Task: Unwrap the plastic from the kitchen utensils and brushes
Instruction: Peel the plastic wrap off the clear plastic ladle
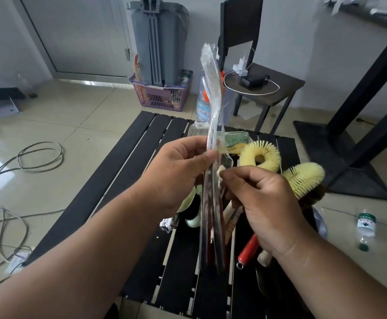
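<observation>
Item: wrapped utensil [212, 217], upright above the counter [128, 171]. Left hand [176, 173] grips its shaft; right hand [264, 201] pinches a plastic sleeve [211, 88] flap. Advice: steady the shaft, peel upward slowly.

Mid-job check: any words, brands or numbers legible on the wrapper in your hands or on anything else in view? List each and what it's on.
None can be read.
Clear plastic wrapper: no print visible.
Small bottle on the floor: label print too small and blurred.
Large water jug behind the table: coloured label, blurred.
Orange packet in the purple basket: a mark shows, unreadable.
</observation>
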